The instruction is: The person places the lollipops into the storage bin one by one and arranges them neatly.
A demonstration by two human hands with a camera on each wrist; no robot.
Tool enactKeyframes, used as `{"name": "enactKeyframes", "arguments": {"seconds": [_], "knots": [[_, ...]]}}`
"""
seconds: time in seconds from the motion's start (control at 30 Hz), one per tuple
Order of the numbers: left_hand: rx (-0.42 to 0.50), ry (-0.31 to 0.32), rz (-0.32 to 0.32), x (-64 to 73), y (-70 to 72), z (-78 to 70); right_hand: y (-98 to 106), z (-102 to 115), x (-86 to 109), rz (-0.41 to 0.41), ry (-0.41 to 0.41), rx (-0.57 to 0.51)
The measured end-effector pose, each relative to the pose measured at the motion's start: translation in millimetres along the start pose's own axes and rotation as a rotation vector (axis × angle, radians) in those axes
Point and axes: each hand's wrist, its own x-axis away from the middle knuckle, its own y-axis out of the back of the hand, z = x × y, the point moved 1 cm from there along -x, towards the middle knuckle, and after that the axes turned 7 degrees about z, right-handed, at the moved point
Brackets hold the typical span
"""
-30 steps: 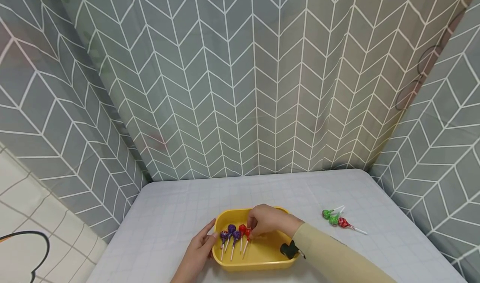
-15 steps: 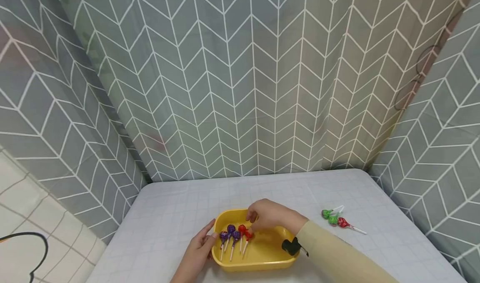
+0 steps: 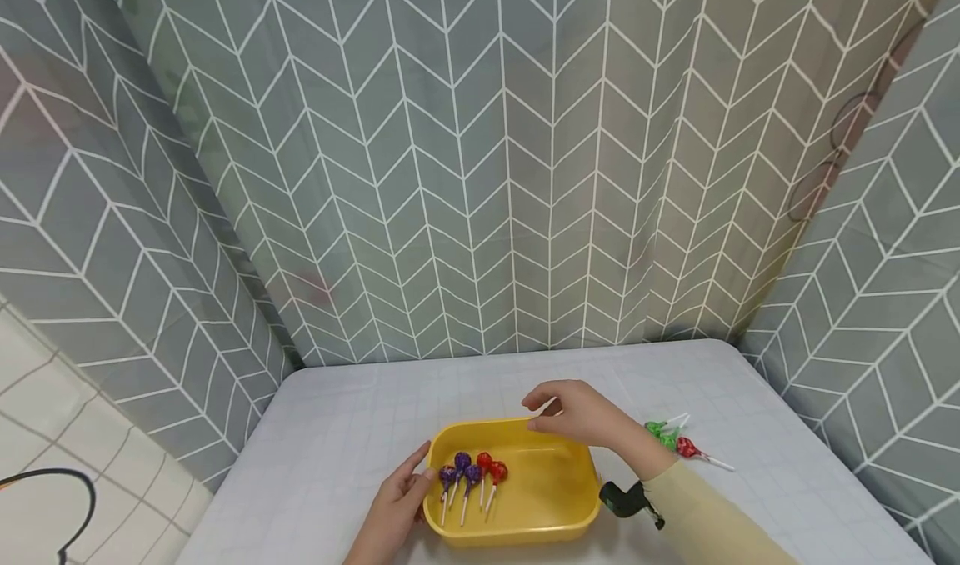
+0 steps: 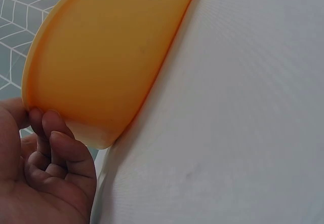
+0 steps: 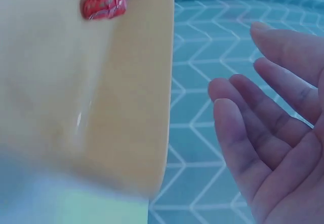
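My left hand (image 3: 396, 498) grips the left end of a yellow plastic tray (image 3: 517, 537), thumb over the rim and fingers against the outer wall, as the left wrist view shows. Inside, at the left, lie several purple lollipops (image 3: 462, 460) and two red lollipops (image 3: 498, 471), sticks pointing toward me. Over the tray's far rim, right of its middle, hovers my right hand (image 3: 581, 415), fingers loosely bent with nothing between them. In the right wrist view that hand (image 5: 273, 133) is apart from the tray wall (image 5: 144, 82), and a red lollipop (image 5: 105, 5) shows inside.
On the white-covered table (image 3: 360, 415), right of the tray, lie green lollipops (image 3: 654, 427) and one red lollipop (image 3: 686, 447), close to my right forearm. A black wrist strap piece (image 3: 624, 499) hangs beside the tray's right end. Grey chevron curtains (image 3: 480, 215) enclose the table.
My right hand has let go of a red lollipop inside the tray, then risen and moved right and away to the far rim. The left hand has stayed on the tray.
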Motion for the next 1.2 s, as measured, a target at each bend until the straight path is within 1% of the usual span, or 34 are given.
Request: {"name": "enactKeyframes", "arguments": {"seconds": [0.27,0.53,0.8,0.93,1.2], "knots": [[0.009,-0.007,0.006,0.4,0.4,-0.8,15.9,-22.9,31.7,-0.094,-0.058,-0.098],[-0.003,-0.009,-0.001,-1.5,0.4,2.5,19.5,-44.2,52.0,-0.113,-0.092,-0.137],[0.005,-0.013,0.0,-1.6,0.6,3.8,16.2,-57.4,60.5,-0.118,-0.125,-0.161],[0.012,-0.02,0.007,-0.2,0.2,3.3,14.1,-63.0,61.9,-0.121,-0.128,-0.173],[0.014,-0.015,0.002,-1.9,0.1,3.5,13.5,-70.3,62.6,-0.144,-0.143,-0.166]]}}
